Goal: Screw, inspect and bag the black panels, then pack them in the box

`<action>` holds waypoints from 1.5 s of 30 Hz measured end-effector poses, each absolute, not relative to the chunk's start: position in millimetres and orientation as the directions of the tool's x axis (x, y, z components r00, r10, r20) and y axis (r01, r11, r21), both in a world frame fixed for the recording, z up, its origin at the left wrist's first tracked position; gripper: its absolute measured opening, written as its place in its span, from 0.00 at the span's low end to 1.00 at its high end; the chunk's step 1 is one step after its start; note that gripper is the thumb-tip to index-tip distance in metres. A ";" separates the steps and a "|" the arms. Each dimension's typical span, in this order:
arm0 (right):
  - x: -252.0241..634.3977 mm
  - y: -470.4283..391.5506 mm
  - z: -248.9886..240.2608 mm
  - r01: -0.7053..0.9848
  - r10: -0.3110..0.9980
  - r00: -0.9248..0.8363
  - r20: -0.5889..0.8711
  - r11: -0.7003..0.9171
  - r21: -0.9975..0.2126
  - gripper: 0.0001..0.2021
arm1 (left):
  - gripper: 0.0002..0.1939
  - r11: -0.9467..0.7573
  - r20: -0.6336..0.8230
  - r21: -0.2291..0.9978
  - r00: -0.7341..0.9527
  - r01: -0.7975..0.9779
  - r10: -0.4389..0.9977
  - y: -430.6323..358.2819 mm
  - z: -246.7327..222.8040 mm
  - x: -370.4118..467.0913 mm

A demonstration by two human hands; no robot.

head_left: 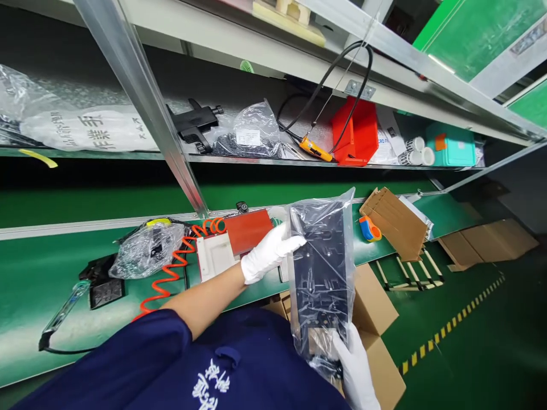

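A black plate-like part in a clear plastic bag (321, 267) hangs upright before me, held between both hands. My left hand (271, 250), in a white glove, is closed on the bag's upper left edge, its thumb lying over the front. At the lower right, my gloved right hand (354, 361) grips the bag near its bottom, where the plastic is bunched. The fingers behind the bag are hidden. Behind and below the bag stands an open cardboard box (374, 302).
On the green bench (25, 296) lie a coiled orange hose (173, 267), a bubble-wrapped item (147, 250), a red-brown block (248, 230) and a tape dispenser (370, 229). Flattened cardboard (397, 222) leans at right. The shelf above holds a red bin (355, 134) and an orange-yellow tool (315, 149).
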State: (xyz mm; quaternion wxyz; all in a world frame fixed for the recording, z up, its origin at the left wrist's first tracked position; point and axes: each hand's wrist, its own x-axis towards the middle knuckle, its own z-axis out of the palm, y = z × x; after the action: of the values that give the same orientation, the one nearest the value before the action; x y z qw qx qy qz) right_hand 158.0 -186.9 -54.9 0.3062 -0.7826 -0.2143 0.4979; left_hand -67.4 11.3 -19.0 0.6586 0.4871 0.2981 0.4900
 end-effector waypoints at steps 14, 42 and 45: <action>155.7 -171.5 -32.1 0.144 0.711 0.330 -0.621 -0.688 -0.711 0.57 | 0.43 0.056 0.076 0.932 0.345 -0.357 0.936 -4.4 -31.9 -80.7; 131.5 -154.4 -16.2 0.000 0.848 0.274 -0.454 -0.472 -0.882 0.37 | 0.53 0.219 -0.037 0.933 0.529 -0.285 0.848 -50.2 -50.4 -56.0; 129.3 -152.2 -12.5 0.010 0.859 0.297 -0.417 -0.440 -0.898 0.39 | 0.50 0.273 -0.105 0.930 0.534 -0.247 0.839 -59.2 -57.7 -49.1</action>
State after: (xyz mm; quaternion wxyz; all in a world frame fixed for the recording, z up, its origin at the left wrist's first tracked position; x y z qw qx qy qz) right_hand 129.3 -152.2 -12.5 0.4237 -0.6848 -0.3172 0.5009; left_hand -49.1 -59.2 -57.7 0.7350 0.4763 0.3106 0.3694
